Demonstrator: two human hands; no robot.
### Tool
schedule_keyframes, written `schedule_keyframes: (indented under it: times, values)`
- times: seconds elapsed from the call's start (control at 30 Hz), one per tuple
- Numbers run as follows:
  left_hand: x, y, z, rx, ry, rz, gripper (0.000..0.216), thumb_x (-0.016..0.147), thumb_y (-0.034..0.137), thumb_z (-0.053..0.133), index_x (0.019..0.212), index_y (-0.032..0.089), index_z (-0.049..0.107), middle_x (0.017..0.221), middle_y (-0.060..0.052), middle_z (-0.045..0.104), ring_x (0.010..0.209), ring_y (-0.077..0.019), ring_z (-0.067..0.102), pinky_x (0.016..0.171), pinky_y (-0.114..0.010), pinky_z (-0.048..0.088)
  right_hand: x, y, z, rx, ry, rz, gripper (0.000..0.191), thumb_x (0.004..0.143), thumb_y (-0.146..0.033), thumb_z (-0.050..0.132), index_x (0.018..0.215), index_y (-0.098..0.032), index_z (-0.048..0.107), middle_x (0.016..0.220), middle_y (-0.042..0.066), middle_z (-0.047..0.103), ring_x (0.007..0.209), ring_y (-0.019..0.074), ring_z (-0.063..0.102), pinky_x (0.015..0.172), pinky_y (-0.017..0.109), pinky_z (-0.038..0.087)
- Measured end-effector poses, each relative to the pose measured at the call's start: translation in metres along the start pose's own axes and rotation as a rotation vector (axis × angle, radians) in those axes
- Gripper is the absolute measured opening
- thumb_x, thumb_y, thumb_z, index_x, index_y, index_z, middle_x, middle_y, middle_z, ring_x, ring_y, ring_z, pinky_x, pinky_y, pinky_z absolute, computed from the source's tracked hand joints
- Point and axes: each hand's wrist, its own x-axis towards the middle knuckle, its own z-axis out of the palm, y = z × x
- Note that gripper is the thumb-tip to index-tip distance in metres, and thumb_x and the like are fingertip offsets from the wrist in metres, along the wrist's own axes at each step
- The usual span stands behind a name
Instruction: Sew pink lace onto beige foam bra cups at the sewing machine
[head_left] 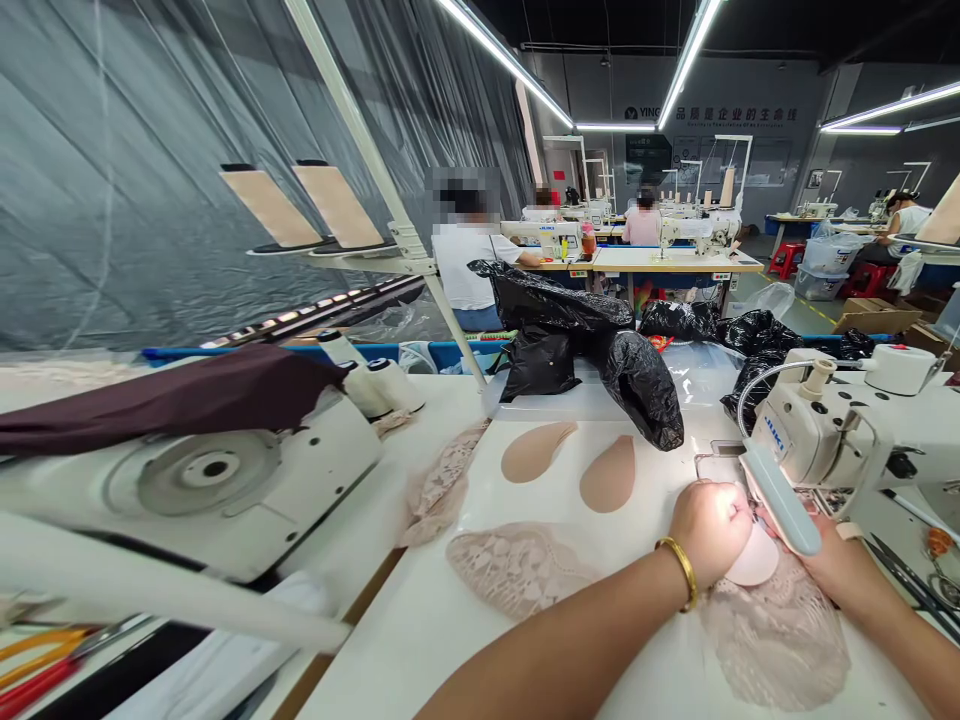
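Observation:
My left hand (709, 530), a gold bangle (682, 572) on its wrist, is curled closed at the sewing machine (806, 430), gripping a beige bra pad (754, 560). Skin-toned lace fabric (780, 645) spreads under the pad and down the table. On the lace's right side lies my right hand (825, 555); its fingers are mostly hidden behind the grey lamp head (780, 495). Light falls on my left knuckles. Two loose teardrop pads, one left (534, 453) and one right (611, 476), lie farther back. Another lace piece (517, 565) sits left of my hands.
Black plastic bags (555, 340) crowd the table's back edge. A second machine (217, 480), partly under dark cloth (165, 395), stands at left beside thread cones (375, 385). Tweezers (911, 585) lie far right; scissors (52, 655) lie lower left. A person in white (461, 260) sits ahead.

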Motion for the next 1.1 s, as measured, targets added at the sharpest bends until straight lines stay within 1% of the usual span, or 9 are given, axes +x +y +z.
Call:
schedule_keyframes:
  times: [0.1,0.17,0.27,0.43,0.53,0.73,0.83,0.97,1.1]
  values:
    - [0.000,0.000,0.000,0.014,-0.006,-0.009,0.021,0.077,0.011,0.064,0.059,0.021,0.061,0.061,0.000,0.056,0.062,-0.0174,0.050,0.063,-0.031,0.038,-0.002,-0.006,-0.001,-0.009,-0.030,-0.013,0.034,0.064,-0.057,0.080,0.069,-0.025,0.069,0.083,0.010,0.080,0.087,0.0353,0.076,0.091,0.048,0.059]
    - [0.000,0.000,0.000,0.020,-0.011,-0.011,0.021,0.077,0.011,0.064,0.059,0.021,0.061,0.061,0.000,0.056,0.062,-0.0177,0.050,0.063,-0.031,0.038,-0.003,-0.010,-0.001,-0.015,-0.041,-0.017,0.034,0.063,-0.057,0.080,0.069,-0.025,0.070,0.079,0.009,0.080,0.086,0.0350,0.075,0.089,0.047,0.059]
    - [0.000,0.001,0.000,0.022,-0.014,-0.013,0.022,0.077,0.009,0.063,0.059,0.021,0.060,0.058,0.001,0.052,0.061,-0.0172,0.047,0.062,-0.031,0.035,-0.004,-0.013,0.000,-0.013,-0.028,0.003,0.033,0.062,-0.057,0.078,0.066,-0.026,0.069,0.078,0.009,0.078,0.088,0.0353,0.075,0.089,0.047,0.058]
    - [0.001,0.002,-0.001,0.011,-0.018,-0.020,0.022,0.077,0.008,0.063,0.058,0.021,0.060,0.055,0.002,0.046,0.060,-0.0165,0.042,0.061,-0.031,0.031,-0.005,-0.016,0.001,-0.008,0.028,0.072,0.033,0.056,-0.056,0.077,0.062,-0.026,0.065,0.081,0.012,0.078,0.095,0.0376,0.075,0.089,0.046,0.057]
    - [0.002,0.001,0.000,0.005,-0.030,-0.019,0.022,0.076,0.008,0.064,0.058,0.021,0.061,0.053,0.003,0.044,0.061,-0.0167,0.041,0.061,-0.031,0.030,-0.007,-0.021,0.001,-0.024,0.053,0.114,0.033,0.054,-0.057,0.075,0.061,-0.025,0.067,0.083,0.012,0.079,0.096,0.0384,0.075,0.090,0.045,0.057]
    - [0.002,0.000,0.000,-0.009,-0.032,-0.014,0.020,0.077,0.010,0.062,0.061,0.021,0.065,0.054,0.002,0.049,0.063,-0.0181,0.046,0.063,-0.031,0.034,-0.010,-0.030,-0.001,-0.055,0.082,0.155,0.030,0.048,-0.054,0.072,0.059,-0.026,0.070,0.080,0.012,0.080,0.099,0.0404,0.074,0.091,0.044,0.057]
    - [0.002,0.000,0.001,-0.014,-0.033,-0.013,0.019,0.078,0.011,0.063,0.062,0.021,0.066,0.055,0.001,0.051,0.063,-0.0185,0.047,0.064,-0.031,0.034,-0.010,-0.030,-0.001,-0.056,0.091,0.157,0.027,0.047,-0.050,0.070,0.061,-0.027,0.070,0.084,0.012,0.081,0.098,0.0401,0.074,0.090,0.044,0.057]
    - [0.001,0.000,0.001,-0.019,-0.031,-0.008,0.020,0.079,0.013,0.062,0.062,0.022,0.066,0.056,0.001,0.054,0.064,-0.0192,0.049,0.065,-0.032,0.036,-0.007,-0.025,0.001,-0.044,0.083,0.139,0.029,0.050,-0.053,0.070,0.060,-0.027,0.067,0.092,0.013,0.082,0.097,0.0384,0.075,0.089,0.044,0.056]
    - [0.001,0.000,0.001,-0.017,-0.037,0.009,0.021,0.079,0.013,0.060,0.060,0.022,0.063,0.058,-0.001,0.057,0.066,-0.0200,0.052,0.068,-0.033,0.039,-0.006,-0.019,0.002,-0.049,0.055,0.092,0.027,0.058,-0.051,0.073,0.058,-0.026,0.063,0.081,0.011,0.079,0.093,0.0356,0.075,0.085,0.041,0.056]
